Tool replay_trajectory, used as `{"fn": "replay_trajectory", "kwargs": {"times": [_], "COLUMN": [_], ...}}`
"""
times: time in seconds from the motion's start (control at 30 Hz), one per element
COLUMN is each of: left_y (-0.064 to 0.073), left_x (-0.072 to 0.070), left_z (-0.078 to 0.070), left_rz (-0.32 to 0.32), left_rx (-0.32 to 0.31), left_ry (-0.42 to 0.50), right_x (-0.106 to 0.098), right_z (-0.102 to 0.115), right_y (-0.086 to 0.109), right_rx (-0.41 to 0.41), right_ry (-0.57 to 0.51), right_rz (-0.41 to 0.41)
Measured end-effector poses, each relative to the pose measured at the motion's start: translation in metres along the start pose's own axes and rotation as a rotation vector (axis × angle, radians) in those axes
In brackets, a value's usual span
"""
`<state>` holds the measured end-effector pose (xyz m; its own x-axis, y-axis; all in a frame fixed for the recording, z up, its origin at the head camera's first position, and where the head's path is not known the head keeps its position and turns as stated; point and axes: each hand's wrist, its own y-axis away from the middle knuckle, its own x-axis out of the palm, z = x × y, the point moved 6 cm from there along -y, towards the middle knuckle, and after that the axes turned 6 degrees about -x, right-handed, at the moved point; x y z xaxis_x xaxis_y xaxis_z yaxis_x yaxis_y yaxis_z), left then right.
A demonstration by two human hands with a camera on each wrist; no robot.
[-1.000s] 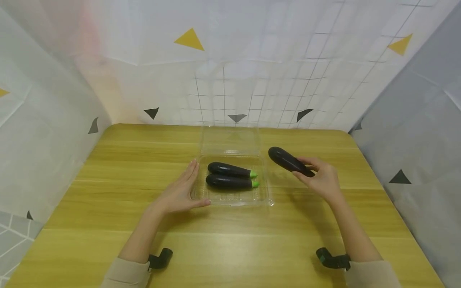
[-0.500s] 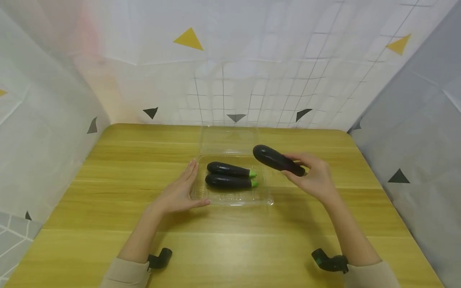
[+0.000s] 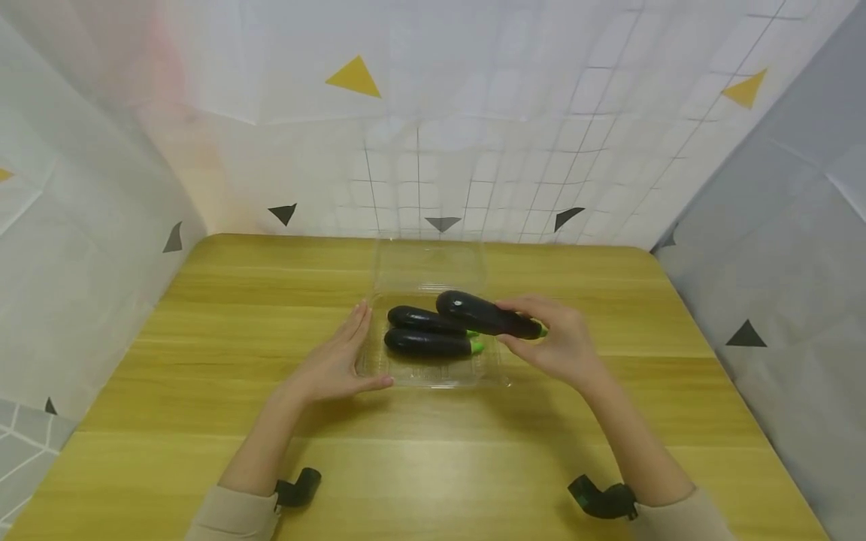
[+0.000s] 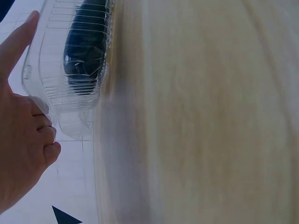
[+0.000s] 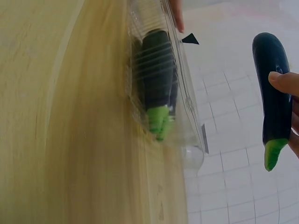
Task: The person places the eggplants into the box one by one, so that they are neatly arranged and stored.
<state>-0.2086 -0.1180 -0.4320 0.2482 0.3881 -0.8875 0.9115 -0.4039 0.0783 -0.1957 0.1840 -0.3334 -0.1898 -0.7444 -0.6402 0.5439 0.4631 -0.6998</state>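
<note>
Two dark eggplants with green stems, a back one (image 3: 421, 318) and a front one (image 3: 428, 343), lie side by side in a clear plastic clamshell box (image 3: 440, 382). My right hand (image 3: 551, 338) pinches a third eggplant (image 3: 476, 312) near its stem end, thumb on one side and fingers on the other. In the right wrist view this held eggplant (image 5: 272, 88) is up above the box. It overlaps the back eggplant in the head view. My left hand (image 3: 334, 364) rests along the box's left side, fingers straight and thumb spread at the front corner.
The box's clear lid (image 3: 431, 264) lies folded back behind it. All of this is on a wooden table (image 3: 433, 466). White patterned sheets (image 3: 446, 173) rise at the back and sides. Black wrist mounts (image 3: 298, 488) sit on both forearms.
My right hand has carried the third eggplant leftward, from beside the box to over it. The left hand and the two eggplants in the box have stayed in place.
</note>
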Motion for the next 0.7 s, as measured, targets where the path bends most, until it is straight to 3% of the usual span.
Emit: {"fn": "replay_trajectory", "kwargs": {"times": [0.4,0.7], "left_y": [-0.001,-0.001], "left_x": [0.000,0.001], "left_z": [0.002,0.003], "left_rz": [-0.003,-0.007], "left_rx": [-0.004,-0.002], "left_ry": [0.021,0.002], "right_x": [0.028,0.047], "right_z": [0.014,0.021], "right_y": [-0.010,-0.007], "right_rx": [-0.078,-0.087], "right_ry": [-0.051,-0.081], "right_rz": [0.056,0.094]}}
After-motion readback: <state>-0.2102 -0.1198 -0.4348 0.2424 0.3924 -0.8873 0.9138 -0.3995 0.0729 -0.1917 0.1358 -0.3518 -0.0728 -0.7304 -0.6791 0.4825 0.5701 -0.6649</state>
